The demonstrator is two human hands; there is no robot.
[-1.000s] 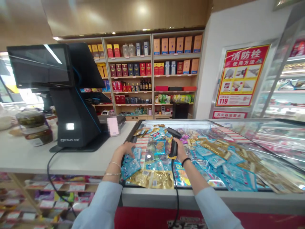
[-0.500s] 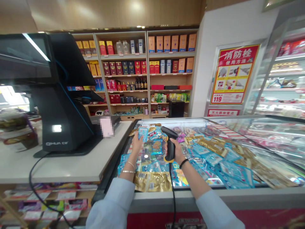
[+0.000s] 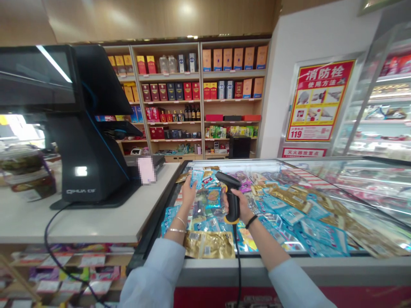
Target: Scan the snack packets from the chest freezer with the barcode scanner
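My left hand (image 3: 189, 192) is closed on a small blue snack packet (image 3: 198, 177), held up over the glass top of a chest freezer (image 3: 289, 262). In my right hand (image 3: 241, 205) is a black barcode scanner (image 3: 233, 201) with yellow trim, my fingers wrapped round its handle. The scanner's head points left toward the packet, with a gap between them. Its cable hangs down over the freezer's front edge. Beneath my hands lie several blue packets (image 3: 213, 198) and a gold packet (image 3: 210, 244). More blue packets (image 3: 321, 233) and gold packets (image 3: 290, 199) are heaped at the right.
A white counter (image 3: 112, 222) with a black checkout terminal (image 3: 93, 162) stands at the left, a cable trailing off its front. Plastic tubs (image 3: 30, 184) sit beside the terminal. Shelves of boxed goods (image 3: 171, 92) line the back wall. A red poster (image 3: 321, 100) hangs at the right.
The whole view has shifted slightly to the right. Both hands keep their holds; the scanner's head has come a little closer to the blue packet.
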